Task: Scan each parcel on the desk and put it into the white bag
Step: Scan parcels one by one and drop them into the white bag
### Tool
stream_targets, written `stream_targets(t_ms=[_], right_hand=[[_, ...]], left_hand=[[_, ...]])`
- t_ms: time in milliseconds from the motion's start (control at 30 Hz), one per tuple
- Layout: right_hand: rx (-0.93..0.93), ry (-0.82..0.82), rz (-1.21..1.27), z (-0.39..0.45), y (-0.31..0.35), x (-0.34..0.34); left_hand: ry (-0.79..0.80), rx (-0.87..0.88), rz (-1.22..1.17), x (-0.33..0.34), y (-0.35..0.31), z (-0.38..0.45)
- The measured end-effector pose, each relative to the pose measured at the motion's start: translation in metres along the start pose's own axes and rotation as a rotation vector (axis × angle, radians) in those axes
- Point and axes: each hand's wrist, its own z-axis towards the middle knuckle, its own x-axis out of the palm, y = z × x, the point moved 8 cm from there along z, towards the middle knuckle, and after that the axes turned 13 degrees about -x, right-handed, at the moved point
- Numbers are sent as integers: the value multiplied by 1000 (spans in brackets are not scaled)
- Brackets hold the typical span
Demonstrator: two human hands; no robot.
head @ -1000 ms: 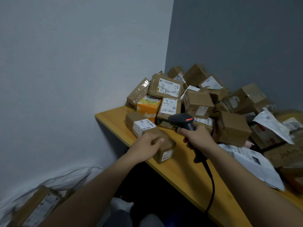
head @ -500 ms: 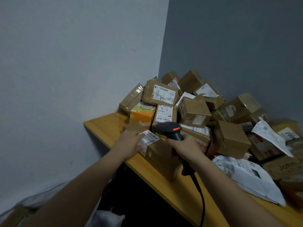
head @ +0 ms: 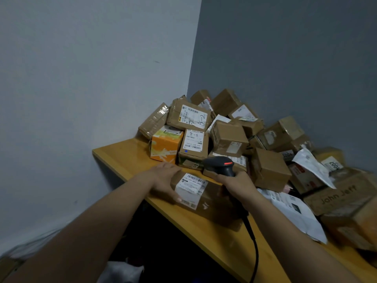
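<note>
The parcel [head: 206, 199] in play is a long brown cardboard box lying slantwise at the front edge of the yellow wooden counter [head: 122, 158], one end hanging a bit past the edge. It's got a white shipping label [head: 190, 188] stuck on the top face with barcodes along the far and near ends, and a small white logo printed on the side facing the camera. Cardboard looks plain, no tape damage visible.

The left hand [head: 165, 178] has its grip on the label end of the box, fingers over the top, thumb curled onto the near side by the label. The right hand [head: 236, 184] is at the other end of the same box, its grip wrapped around the handle of a black barcode scanner [head: 222, 165], which sits just above the box with a red light glowing on its head. The scanner's black cable [head: 253, 242] drops off below the right wrist over the counter edge.

Just beyond both hands is the heap of other parcels [head: 228, 137], mostly brown boxes, plus an orange box [head: 165, 146] beyond the left hand. Off to the right of the right hand lie white mailer bags [head: 295, 217]. Something white and crumpled [head: 120, 272] shows low down below the arms, too blurry to call.
</note>
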Motion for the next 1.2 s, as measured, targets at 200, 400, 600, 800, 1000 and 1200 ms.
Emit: stream_targets(t_ms=[200, 400, 600, 800, 1000, 1200], right_hand=[[-2, 24, 57, -13, 4, -2], [-73, 7, 122, -29, 12, 3], [-181, -7, 115, -60, 24, 9], [-185, 23, 171, -75, 33, 26], [-236, -49, 152, -77, 46, 28], [-226, -41, 124, -76, 51, 31]], left_hand=[[-19, -29, 28, 1, 5, -16], [-497, -87, 39, -28, 24, -79], [-968, -159, -1, -42, 41, -125], [-1083, -222, -110, -53, 37, -139], [-1164, -250, -76, -60, 35, -138], [-1176, -263, -57, -63, 30, -134]])
